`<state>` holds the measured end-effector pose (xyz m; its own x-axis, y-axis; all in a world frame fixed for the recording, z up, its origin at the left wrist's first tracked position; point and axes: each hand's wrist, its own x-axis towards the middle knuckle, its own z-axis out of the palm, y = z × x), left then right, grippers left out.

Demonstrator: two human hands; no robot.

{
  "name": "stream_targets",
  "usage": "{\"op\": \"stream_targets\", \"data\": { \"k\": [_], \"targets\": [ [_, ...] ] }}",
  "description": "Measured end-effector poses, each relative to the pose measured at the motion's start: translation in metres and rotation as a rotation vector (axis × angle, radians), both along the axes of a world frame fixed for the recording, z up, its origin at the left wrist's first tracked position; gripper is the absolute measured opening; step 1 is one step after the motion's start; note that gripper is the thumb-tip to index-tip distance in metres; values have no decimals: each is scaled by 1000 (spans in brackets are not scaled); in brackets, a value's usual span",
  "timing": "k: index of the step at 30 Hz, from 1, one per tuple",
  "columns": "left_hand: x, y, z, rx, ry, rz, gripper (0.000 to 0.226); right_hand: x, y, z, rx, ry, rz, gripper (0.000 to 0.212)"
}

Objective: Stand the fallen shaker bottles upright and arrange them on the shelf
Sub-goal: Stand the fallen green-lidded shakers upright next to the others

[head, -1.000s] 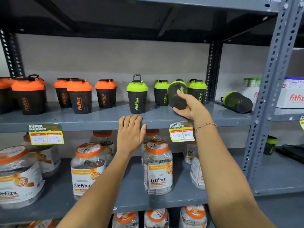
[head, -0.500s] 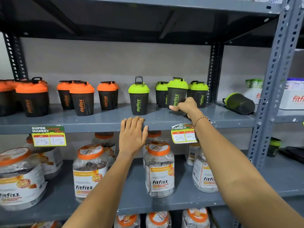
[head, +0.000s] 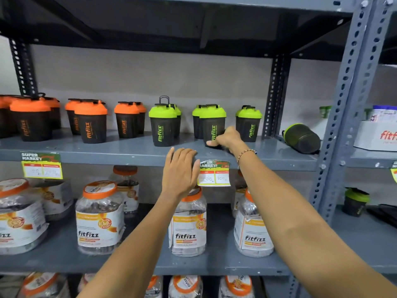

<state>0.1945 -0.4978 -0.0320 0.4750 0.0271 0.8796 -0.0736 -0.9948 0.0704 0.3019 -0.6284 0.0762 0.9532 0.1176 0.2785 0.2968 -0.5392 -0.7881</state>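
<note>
My right hand (head: 226,138), arm stretched far, fingers curled around the base of an upright green-lidded shaker (head: 212,123) on the shelf (head: 129,152), lid up; left hand (head: 180,171) flat, fingers open, on the near edge.

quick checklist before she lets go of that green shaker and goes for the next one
1. Held green-lid shaker upright on the shelf: ok.
2. Right hand clear of it: not ok, fingers at its base.
3. Its label facing front like its neighbours: ok.
4. Left hand free: ok, resting flat on the shelf edge.
5. All shakers standing: not ok, the fallen shaker lies on its side past the upright post.
6. Shaker base fully flat: cannot tell, the hand hides it.
</note>
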Motion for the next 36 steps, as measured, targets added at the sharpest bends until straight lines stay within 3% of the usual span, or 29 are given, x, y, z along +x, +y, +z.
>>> {"op": "stream_targets", "data": {
  "k": [3, 7, 10, 12, 15, 17, 24, 32, 36],
  "targets": [
    [3, -10, 3, 17, 54, -21, 42, -1, -2, -5, -21, -9, 21, 42],
    [3, -1, 10, 98, 111, -24, 48, 0, -6, -7, -51, -24, 65, 62],
    [4, 6, 15, 153, 129, 29, 53, -3, -16, 0, -88, -87, 64, 40],
    [5, 6, 14, 160, 144, 73, 56, 0, -32, 7, -137, -176, -48, 46],
    [6, 5, 9, 139, 131, 103, 60, 5, -67, 18, -174, -329, -284, 11],
    [6, 4, 7, 129, 115, 114, 65, 11, -90, 20, -199, -391, -456, 30],
    [10, 3, 5, 110, 87, 117, 70, 29, -144, 11, -555, -182, -737, 62],
    [10, 1, 5, 90, 82, 104, 68, 33, -166, 16, -774, -201, -791, 45],
    [9, 0, 4, 83, 83, 97, 67, 31, -165, 18, -611, -206, -722, 40]
  ]
}}
